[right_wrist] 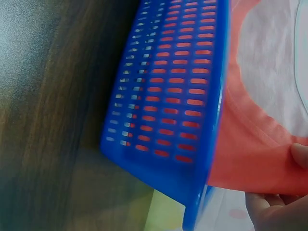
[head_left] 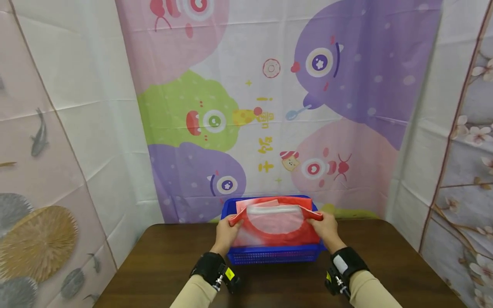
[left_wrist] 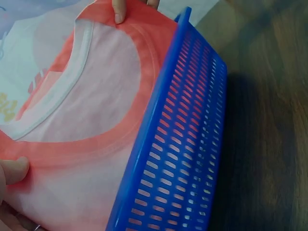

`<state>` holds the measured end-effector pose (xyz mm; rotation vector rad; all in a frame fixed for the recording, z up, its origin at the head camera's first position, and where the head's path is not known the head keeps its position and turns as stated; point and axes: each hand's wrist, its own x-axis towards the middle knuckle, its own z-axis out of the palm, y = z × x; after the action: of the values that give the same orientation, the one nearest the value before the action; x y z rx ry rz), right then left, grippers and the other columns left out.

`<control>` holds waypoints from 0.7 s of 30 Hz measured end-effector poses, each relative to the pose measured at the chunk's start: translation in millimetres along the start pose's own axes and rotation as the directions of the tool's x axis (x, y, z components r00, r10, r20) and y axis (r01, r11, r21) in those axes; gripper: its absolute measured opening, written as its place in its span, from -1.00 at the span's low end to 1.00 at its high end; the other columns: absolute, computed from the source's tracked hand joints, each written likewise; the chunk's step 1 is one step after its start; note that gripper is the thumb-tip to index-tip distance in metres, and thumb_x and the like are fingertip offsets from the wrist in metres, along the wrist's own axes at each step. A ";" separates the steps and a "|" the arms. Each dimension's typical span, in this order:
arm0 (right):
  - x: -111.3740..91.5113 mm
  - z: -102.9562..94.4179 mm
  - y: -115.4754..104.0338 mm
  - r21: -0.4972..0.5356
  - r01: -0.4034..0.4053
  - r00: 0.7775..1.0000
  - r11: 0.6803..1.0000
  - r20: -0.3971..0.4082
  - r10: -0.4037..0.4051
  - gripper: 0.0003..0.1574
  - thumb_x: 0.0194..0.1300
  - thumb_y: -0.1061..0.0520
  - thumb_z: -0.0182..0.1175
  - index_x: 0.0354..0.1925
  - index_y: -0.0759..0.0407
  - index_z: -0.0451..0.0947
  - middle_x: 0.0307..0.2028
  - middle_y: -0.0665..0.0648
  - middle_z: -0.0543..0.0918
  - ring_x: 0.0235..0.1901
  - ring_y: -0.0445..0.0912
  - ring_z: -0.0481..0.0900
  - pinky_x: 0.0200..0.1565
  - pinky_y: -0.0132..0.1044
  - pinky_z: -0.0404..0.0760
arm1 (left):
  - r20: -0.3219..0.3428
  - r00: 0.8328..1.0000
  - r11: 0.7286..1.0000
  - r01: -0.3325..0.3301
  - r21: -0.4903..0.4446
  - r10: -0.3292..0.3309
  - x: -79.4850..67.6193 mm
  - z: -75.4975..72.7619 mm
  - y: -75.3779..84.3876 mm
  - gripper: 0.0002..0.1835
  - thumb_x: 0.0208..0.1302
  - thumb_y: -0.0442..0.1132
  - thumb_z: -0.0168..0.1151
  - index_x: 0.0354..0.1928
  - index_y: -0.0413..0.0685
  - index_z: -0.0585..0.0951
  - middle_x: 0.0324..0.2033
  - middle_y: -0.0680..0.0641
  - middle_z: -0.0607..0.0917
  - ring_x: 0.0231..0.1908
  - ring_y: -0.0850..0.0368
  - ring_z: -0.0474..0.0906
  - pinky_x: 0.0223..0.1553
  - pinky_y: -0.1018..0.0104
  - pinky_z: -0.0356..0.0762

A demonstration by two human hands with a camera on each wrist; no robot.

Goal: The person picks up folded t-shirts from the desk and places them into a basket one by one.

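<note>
A red and white shirt (head_left: 277, 237) with a wide round neckline lies in a blue plastic basket (head_left: 273, 256), its upper part lifted over the rim. My left hand (head_left: 227, 233) pinches the shirt at the left shoulder, thumb on top, as the left wrist view also shows. At the opposite shoulder my right hand (head_left: 326, 229) pinches the red fabric between thumb and fingers. In the right wrist view the red cloth (right_wrist: 255, 159) stretches from the basket's edge to the right thumb (right_wrist: 301, 155). The lower part of the shirt is hidden inside the basket.
The slotted basket stands on a dark brown wooden table (head_left: 173, 261), near its far edge. Behind it hangs a curtain (head_left: 269, 128) printed with cartoon monsters. Patterned cloth panels (head_left: 50, 162) hang on both sides.
</note>
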<state>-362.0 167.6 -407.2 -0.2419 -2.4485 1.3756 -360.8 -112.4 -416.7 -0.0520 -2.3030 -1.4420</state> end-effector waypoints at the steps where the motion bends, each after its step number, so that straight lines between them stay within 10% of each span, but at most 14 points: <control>1: -0.8 1.7 -0.7 0.001 0.000 1.000 1.000 0.004 0.000 -0.66 0.13 0.21 0.28 -0.15 0.43 0.58 -0.26 0.41 0.63 -0.33 0.07 0.47 -0.36 -0.37 0.32 | -0.002 1.000 1.000 -0.001 0.001 0.001 -0.2 -1.5 -1.0 -0.77 0.16 -0.37 0.30 -0.16 -0.37 0.66 -0.30 -0.30 0.74 -0.36 0.05 0.55 -0.29 0.30 0.50; 7: -2.1 13.0 -5.8 0.011 0.026 0.999 1.000 0.025 -0.026 -0.67 0.17 0.22 0.26 -0.13 0.42 0.57 -0.25 0.41 0.63 -0.31 0.07 0.48 -0.33 -0.37 0.35 | -0.001 1.000 1.000 -0.002 -0.025 0.001 -0.7 -13.5 -5.8 -0.84 0.21 -0.40 0.23 -0.21 -0.39 0.65 -0.47 -0.21 0.63 -0.47 0.18 0.38 -0.46 0.46 0.28; 21: -0.8 40.2 -8.3 -0.025 0.150 0.983 0.988 0.112 -0.146 -0.73 0.17 0.26 0.26 -0.15 0.40 0.60 -0.24 0.38 0.67 -0.31 0.06 0.51 -0.22 -0.21 0.48 | 0.003 1.000 0.998 0.017 -0.065 -0.017 -14.6 -40.4 -18.9 -0.73 0.29 -0.35 0.16 -0.06 -0.44 0.59 -0.19 -0.39 0.71 -0.16 -0.19 0.68 -0.08 0.06 0.64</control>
<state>-375.5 130.8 -419.8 0.0092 -2.5224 1.3177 -338.9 -153.4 -423.1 -0.0533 -2.2636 -1.5253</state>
